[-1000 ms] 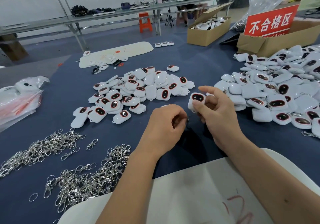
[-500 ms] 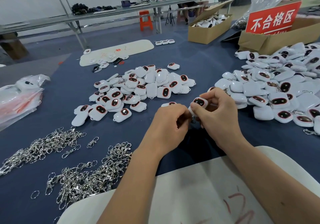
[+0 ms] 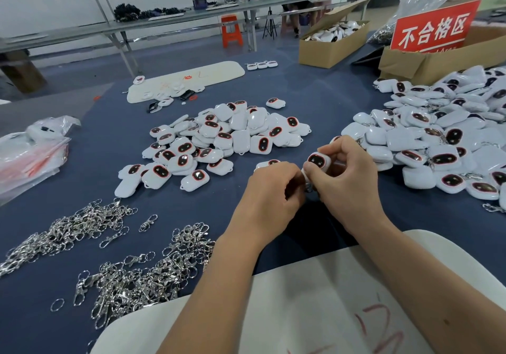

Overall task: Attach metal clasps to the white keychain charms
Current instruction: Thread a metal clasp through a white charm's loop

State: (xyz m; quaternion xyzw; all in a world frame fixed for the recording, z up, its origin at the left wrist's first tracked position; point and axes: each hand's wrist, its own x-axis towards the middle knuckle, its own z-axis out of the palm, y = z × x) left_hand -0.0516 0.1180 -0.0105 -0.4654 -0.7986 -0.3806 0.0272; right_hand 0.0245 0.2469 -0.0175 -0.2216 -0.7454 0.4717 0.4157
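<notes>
My right hand (image 3: 347, 186) pinches a white keychain charm (image 3: 317, 160) with a dark red-rimmed oval face, held just above the blue table. My left hand (image 3: 269, 192) is curled against it, its fingertips pinching a small metal clasp (image 3: 308, 188) at the charm's lower edge; most of the clasp is hidden between the hands. A heap of loose charms (image 3: 219, 140) lies beyond my hands. To the right lies a bigger heap of charms (image 3: 438, 140), some with clasps. Piles of metal clasps (image 3: 142, 279) lie at the near left.
A white board (image 3: 315, 312) lies at the near table edge under my forearms. Plastic bags (image 3: 30, 151) lie at the far left. Cardboard boxes (image 3: 332, 44) and a red sign (image 3: 435, 28) stand at the back right. Another white board (image 3: 189, 80) lies at the back.
My two hands have closed together. The right hand brought the charm down and left toward the left hand's clasp, and both now meet at the charm's lower edge.
</notes>
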